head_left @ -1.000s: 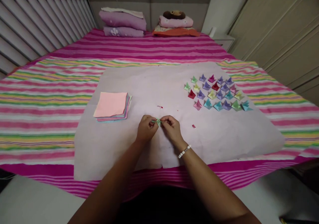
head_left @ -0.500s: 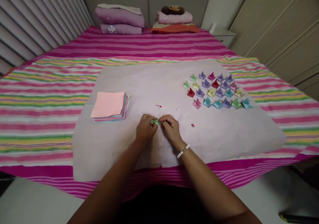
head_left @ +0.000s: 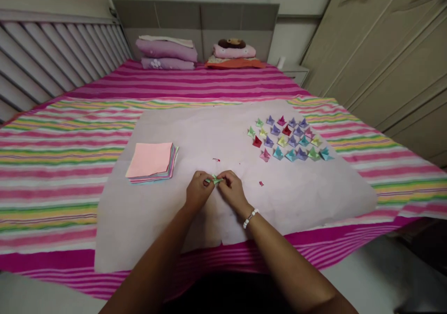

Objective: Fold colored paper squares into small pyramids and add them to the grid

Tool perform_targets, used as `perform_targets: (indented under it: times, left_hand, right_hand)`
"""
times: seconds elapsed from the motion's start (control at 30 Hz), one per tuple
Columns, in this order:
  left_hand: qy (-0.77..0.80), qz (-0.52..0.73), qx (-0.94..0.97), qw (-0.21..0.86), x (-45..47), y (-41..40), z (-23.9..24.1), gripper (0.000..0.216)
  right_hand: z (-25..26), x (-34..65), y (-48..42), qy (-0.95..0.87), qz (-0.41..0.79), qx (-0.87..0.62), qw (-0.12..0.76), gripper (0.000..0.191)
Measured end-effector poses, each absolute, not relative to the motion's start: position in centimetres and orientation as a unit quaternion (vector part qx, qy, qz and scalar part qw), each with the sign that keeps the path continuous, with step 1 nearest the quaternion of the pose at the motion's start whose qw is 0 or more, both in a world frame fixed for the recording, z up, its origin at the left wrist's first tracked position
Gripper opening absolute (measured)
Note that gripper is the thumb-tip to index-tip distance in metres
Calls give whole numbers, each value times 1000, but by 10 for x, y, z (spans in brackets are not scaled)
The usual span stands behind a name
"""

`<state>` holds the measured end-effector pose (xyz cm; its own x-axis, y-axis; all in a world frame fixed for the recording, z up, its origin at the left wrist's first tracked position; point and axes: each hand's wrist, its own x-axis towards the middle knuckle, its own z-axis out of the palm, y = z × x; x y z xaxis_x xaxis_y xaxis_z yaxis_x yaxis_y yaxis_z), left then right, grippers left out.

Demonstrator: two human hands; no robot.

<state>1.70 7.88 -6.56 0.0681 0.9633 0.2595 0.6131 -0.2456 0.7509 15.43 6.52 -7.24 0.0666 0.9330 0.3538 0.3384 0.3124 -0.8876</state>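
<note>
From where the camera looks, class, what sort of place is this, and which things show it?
Probably a bedroom: the left hand and right hand pinch a green paper piece over a striped bedspread, with pillows stacked against a headboard and a wardrobe alongside.

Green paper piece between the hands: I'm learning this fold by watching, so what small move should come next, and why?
Probably press the fold tight between the fingertips. The left hand and right hand grip the green paper piece from either side, just over the pale sheet, and it is not yet among the pointed folded shapes laid in rows to the right.
</note>
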Motion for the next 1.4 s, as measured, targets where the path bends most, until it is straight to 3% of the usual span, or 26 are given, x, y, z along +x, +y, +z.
perform_targets:
  times: [0.17,0.4,0.63,0.83,1.07,1.4]
  left_hand:
    - [531,398,709,238,13,83,-63,15]
    - [473,396,744,258,11,90,-52,14]
    - [453,387,762,254,17,97,-41,17]
    - [534,415,720,156,9,102,-46,35]
    - [567,299,765,-61,7,108,-81,39]
    - [523,316,779,-138,3,109,-88,31]
  right_hand:
    - [-58,160,61,-706,233,-490,455,26]
    - [-36,176,56,-782,166,-479,362,25]
    - [-30,191,63,-781,157,-484,361,19]
    - [-24,222,85,-720,137,-540,412,20]
    - [-9,261,134,-662,86,-610,428,16]
    - [11,298,228,-569,27,-727,384,21]
